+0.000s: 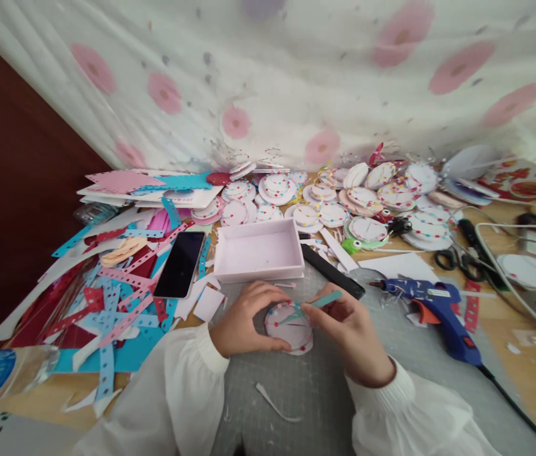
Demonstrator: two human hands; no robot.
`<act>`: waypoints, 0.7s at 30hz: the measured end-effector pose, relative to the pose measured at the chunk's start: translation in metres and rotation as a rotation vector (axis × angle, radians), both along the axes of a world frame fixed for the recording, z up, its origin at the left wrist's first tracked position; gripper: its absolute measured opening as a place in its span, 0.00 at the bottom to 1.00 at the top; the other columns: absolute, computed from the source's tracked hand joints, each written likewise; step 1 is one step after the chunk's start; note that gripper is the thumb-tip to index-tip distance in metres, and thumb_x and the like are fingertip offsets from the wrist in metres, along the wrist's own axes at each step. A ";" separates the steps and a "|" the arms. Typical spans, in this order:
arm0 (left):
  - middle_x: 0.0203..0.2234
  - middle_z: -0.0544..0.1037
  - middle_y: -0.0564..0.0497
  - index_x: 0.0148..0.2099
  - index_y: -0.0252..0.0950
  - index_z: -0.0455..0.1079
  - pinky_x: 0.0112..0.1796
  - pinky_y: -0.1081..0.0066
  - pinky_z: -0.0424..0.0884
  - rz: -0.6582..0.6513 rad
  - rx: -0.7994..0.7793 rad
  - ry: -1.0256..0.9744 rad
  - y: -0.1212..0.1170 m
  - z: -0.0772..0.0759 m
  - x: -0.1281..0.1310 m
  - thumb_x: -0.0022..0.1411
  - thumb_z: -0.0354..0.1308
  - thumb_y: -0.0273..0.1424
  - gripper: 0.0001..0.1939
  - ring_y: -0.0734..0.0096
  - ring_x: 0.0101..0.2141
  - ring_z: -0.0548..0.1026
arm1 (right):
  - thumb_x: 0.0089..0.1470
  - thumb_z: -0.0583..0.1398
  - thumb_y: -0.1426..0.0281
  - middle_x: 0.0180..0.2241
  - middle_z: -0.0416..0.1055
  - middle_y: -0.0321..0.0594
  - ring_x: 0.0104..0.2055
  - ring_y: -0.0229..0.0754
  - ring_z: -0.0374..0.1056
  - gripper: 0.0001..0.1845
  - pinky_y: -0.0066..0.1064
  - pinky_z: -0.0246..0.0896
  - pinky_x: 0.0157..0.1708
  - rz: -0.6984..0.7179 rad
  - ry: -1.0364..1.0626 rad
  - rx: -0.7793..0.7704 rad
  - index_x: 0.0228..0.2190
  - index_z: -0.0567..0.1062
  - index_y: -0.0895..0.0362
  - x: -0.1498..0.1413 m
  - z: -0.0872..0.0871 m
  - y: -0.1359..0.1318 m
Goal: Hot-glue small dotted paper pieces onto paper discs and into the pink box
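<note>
My left hand (pixel 254 320) curls round the left side of a small round paper piece (pixel 287 330) trimmed with red and blue dots, steadying it on the grey cutting mat (pixel 324 405). In my right hand (pixel 343 323) a thin teal stick (pixel 323 301) is pinched, its lower end over the top of the paper piece. Whether that end touches the paper I cannot tell. Just behind my hands sits an open white box (pixel 259 248). A thin curled strip of white paper (pixel 274 403) lies on the mat in front.
Blue glue gun (pixel 433 301), black-handled scissors (pixel 460 261) and cables are at right. A black phone (pixel 180 265) lies left beside piled punched paper strips (pixel 111 304). Several similar round paper pieces (pixel 277 187) crowd the back. A plastic bottle (pixel 6 373) lies at the left edge.
</note>
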State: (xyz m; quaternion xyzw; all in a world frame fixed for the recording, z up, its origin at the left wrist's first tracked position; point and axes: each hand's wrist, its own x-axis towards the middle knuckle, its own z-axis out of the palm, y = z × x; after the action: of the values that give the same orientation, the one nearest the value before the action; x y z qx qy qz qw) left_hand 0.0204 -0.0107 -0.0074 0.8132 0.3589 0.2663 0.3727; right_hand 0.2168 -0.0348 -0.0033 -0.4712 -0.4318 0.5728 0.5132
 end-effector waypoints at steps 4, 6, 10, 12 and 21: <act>0.44 0.75 0.43 0.50 0.37 0.69 0.52 0.57 0.63 0.002 0.017 -0.004 0.000 -0.001 0.000 0.42 0.71 0.44 0.34 0.56 0.49 0.69 | 0.43 0.68 0.62 0.19 0.63 0.32 0.22 0.34 0.59 0.16 0.26 0.56 0.21 0.018 0.010 -0.011 0.19 0.68 0.56 0.000 0.001 0.000; 0.44 0.75 0.43 0.50 0.36 0.70 0.52 0.58 0.64 0.005 0.017 -0.005 0.000 -0.001 0.000 0.42 0.71 0.44 0.34 0.56 0.48 0.69 | 0.43 0.68 0.62 0.19 0.63 0.32 0.22 0.34 0.59 0.16 0.26 0.57 0.21 0.025 0.011 -0.019 0.19 0.68 0.56 0.000 0.003 0.000; 0.45 0.75 0.44 0.51 0.38 0.69 0.51 0.58 0.64 0.007 0.006 -0.002 -0.001 -0.001 0.000 0.42 0.71 0.45 0.34 0.56 0.48 0.69 | 0.42 0.68 0.61 0.19 0.63 0.32 0.22 0.33 0.59 0.17 0.26 0.57 0.21 0.024 0.010 -0.023 0.19 0.68 0.57 -0.002 0.004 0.001; 0.44 0.75 0.43 0.51 0.38 0.70 0.50 0.58 0.65 0.010 0.000 -0.006 -0.001 -0.001 -0.001 0.42 0.71 0.45 0.34 0.56 0.48 0.70 | 0.42 0.68 0.62 0.19 0.63 0.31 0.21 0.33 0.59 0.17 0.26 0.56 0.20 0.023 0.021 -0.016 0.19 0.68 0.56 -0.002 0.004 0.001; 0.45 0.75 0.43 0.51 0.38 0.70 0.51 0.57 0.66 0.016 -0.025 -0.025 -0.001 -0.003 -0.001 0.43 0.71 0.45 0.33 0.55 0.48 0.70 | 0.41 0.68 0.60 0.18 0.64 0.32 0.22 0.34 0.60 0.17 0.26 0.58 0.21 0.001 -0.015 -0.026 0.19 0.68 0.56 0.001 0.001 0.002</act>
State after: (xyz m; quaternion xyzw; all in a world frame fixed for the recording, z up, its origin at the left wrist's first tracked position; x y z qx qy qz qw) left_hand 0.0191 -0.0121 -0.0103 0.8021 0.3641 0.2750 0.3852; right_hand 0.2174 -0.0332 -0.0023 -0.4818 -0.4285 0.5750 0.5036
